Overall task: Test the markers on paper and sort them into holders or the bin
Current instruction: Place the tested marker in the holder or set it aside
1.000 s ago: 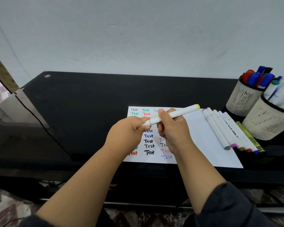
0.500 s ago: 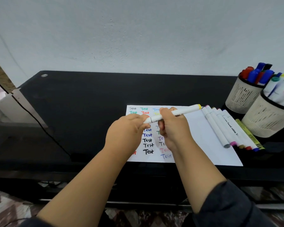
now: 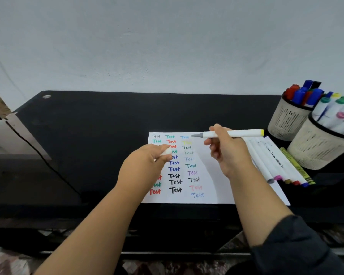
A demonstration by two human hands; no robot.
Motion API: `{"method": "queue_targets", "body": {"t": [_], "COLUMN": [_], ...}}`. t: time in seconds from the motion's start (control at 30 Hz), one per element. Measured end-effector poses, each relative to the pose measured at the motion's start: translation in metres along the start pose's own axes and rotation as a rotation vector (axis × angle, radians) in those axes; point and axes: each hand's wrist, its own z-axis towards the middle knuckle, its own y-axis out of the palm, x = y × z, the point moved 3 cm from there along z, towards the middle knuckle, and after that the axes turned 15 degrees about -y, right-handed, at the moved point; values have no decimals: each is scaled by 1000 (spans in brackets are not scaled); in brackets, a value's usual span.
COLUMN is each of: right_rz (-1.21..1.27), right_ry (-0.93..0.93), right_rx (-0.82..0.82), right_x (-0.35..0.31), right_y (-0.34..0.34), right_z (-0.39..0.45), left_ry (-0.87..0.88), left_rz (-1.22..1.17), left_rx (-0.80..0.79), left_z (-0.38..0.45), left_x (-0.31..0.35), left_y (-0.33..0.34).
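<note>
My right hand (image 3: 227,150) grips a white marker (image 3: 244,133) with a yellow end cap, held level above the paper (image 3: 213,175), its bare grey tip pointing left near the top row of words. My left hand (image 3: 147,162) pinches the marker's white cap (image 3: 165,152) over the left columns of the sheet. The paper lies on the black table (image 3: 111,135) and carries several coloured "Test" words. Several capped white markers (image 3: 270,161) lie in a row on the paper's right edge.
Two beige mesh holders stand at the right: the far holder (image 3: 284,120) has red, blue and black markers, the near holder (image 3: 318,149) has white markers with coloured caps. A yellow-green marker (image 3: 298,167) lies beside the row. A black cable (image 3: 48,165) crosses the left side.
The cap has come off the marker. My left hand moved down and left with the cap, and my right hand swung the marker to the right, baring its tip.
</note>
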Motion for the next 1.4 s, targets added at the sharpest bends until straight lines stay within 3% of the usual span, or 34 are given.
{"method": "queue_targets", "body": {"t": [0.17, 0.4, 0.63, 1.0, 1.2, 1.4], "right_rz": [-344, -511, -480, -548, -592, -556], "right_ry": [-69, -138, -177, -256, -264, -237], "right_rx": [-3, -80, -41, -191, -115, -148], "right_x": [-6, 6, 24, 35, 33, 32], "right_y": [-7, 4, 3, 8, 6, 7], "right_z": [32, 63, 75, 74, 76, 73], "left_ry": [33, 9, 22, -16, -7, -8], "left_rz": [41, 23, -4, -20, 1, -9], "left_rx": [22, 35, 35, -3, 0, -8], "left_z": [11, 27, 40, 51, 48, 46], "left_x": [3, 1, 8, 11, 10, 11], "left_y": [6, 14, 22, 30, 30, 29]}}
